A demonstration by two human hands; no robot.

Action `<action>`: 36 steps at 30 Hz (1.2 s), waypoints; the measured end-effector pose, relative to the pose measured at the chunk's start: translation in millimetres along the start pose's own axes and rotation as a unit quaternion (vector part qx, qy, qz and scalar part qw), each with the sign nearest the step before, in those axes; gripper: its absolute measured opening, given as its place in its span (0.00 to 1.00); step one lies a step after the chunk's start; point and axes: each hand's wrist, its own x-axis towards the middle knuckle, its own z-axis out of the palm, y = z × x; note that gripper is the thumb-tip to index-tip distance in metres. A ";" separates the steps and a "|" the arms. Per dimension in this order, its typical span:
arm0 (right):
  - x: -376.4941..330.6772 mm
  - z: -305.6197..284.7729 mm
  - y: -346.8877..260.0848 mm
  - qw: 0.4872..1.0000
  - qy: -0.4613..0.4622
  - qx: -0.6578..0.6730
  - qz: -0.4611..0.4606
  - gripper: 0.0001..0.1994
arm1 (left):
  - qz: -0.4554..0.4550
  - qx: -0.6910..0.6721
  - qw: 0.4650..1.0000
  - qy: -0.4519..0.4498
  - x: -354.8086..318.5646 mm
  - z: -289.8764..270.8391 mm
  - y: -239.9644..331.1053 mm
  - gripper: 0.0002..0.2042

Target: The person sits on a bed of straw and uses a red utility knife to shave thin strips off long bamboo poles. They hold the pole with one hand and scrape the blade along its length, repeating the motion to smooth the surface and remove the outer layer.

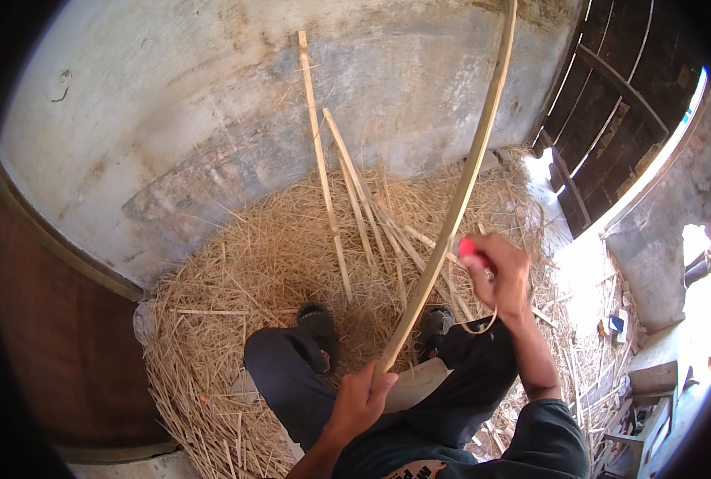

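A long pale bamboo strip [467, 172] runs from my lap up past the top of the picture, bending slightly. My left hand [361, 399] grips its lower end near my knees. My right hand [499, 271] is closed around a tool with a red handle [469, 247], pressed against the strip about a third of the way up; the blade is hidden. A thin curl of shaving [480, 326] hangs below my right hand. A pale sheet [415, 383] lies across my lap under the strip.
I sit on a heap of straw and bamboo shavings [252, 263]. Several split bamboo sticks [323, 168] lean against a grey plastered wall [212, 104]. A dark wooden door [619, 104] stands at right; a brown wall [60, 319] at left.
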 end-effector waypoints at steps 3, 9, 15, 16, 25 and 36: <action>15.0 -4.0 24.7 0.998 0.037 -0.003 0.049 0.12 | -0.016 0.024 0.999 -0.018 -9.7 -0.3 -12.6 0.18; 28.3 -3.8 57.4 0.998 0.031 -0.024 0.041 0.12 | -0.023 0.012 0.999 -0.024 -19.1 -0.3 -19.2 0.18; 59.9 -11.5 102.3 0.992 0.064 -0.056 0.089 0.14 | -0.047 0.014 0.998 -0.050 -32.9 -4.7 -30.4 0.20; 65.1 -9.2 107.8 0.993 0.070 -0.050 0.076 0.14 | -0.048 0.015 0.997 -0.052 -33.7 -5.2 -31.8 0.20; 104.5 -64.1 253.7 0.954 0.174 -0.039 0.242 0.22 | -0.084 0.022 0.993 -0.080 -65.2 -9.2 -61.0 0.23; 45.9 7.7 94.3 0.912 -0.057 0.232 0.335 0.24 | -0.084 -0.199 0.969 -0.120 -22.3 0.6 -94.1 0.24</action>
